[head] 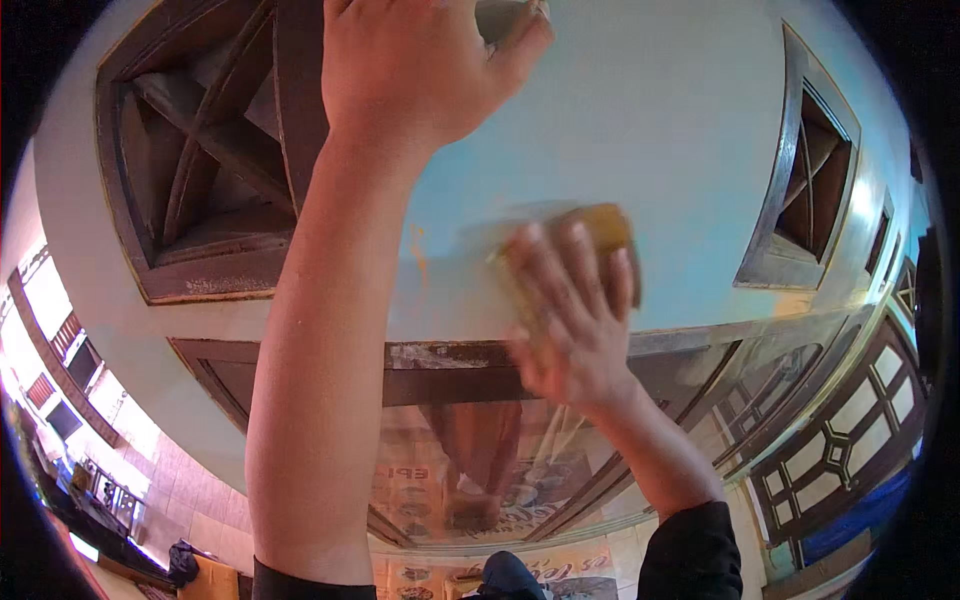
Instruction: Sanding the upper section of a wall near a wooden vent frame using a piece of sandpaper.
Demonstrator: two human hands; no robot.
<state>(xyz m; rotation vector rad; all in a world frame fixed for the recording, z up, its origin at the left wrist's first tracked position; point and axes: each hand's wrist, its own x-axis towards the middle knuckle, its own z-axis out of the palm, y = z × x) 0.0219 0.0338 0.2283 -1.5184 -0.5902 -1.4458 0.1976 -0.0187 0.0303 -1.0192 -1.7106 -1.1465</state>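
My right hand (pixel 574 322) is wrapped over a yellow-brown block (pixel 606 229), probably a sponge, against the pale painted wall (pixel 675 150). Motion blur hides the block's exact make. Higher up, my left hand (pixel 420 67) is raised beside the brown wooden frame of a vent opening (pixel 210 277), partly cut off by the top of the view. A dark greyish patch shows between its thumb and fingers; whether that is a held thing cannot be told. An orange streak (pixel 420 255) marks the wall between my two arms.
Below the wall run wood-framed glass panes (pixel 450 435), reflecting a printed sheet with writing. Another wooden vent (pixel 806 172) is at right, near a patterned door (pixel 832 442). A shoe tip (pixel 510 574) shows at the bottom. A black bag (pixel 182 562) is at lower left.
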